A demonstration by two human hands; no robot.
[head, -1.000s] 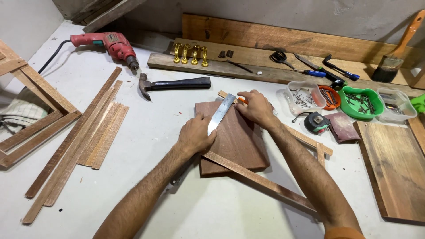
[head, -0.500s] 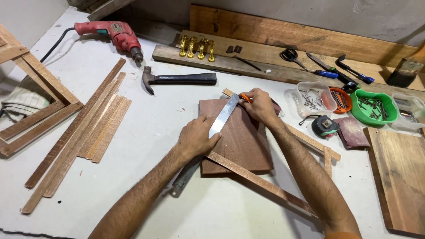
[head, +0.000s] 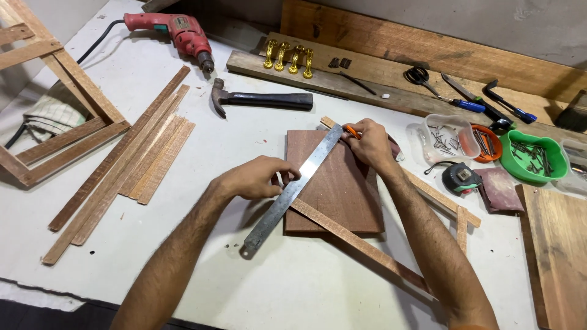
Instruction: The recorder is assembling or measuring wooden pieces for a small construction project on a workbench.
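Note:
A steel ruler lies diagonally across a dark brown wooden board on the white table. My left hand presses down on the ruler's middle, at the board's left edge. My right hand sits at the ruler's far end, pinching an orange pencil against its edge. A thin wooden strip runs under the board and out toward the lower right.
A hammer and a red drill lie at the back. Loose wooden strips and a frame are on the left. Tubs of nails, a tape measure, scissors and a plank are on the right.
The ruler has slid down toward me, so its near end now sticks out past the board's front edge. My left hand moved lower along it; my right hand stays at the far end.

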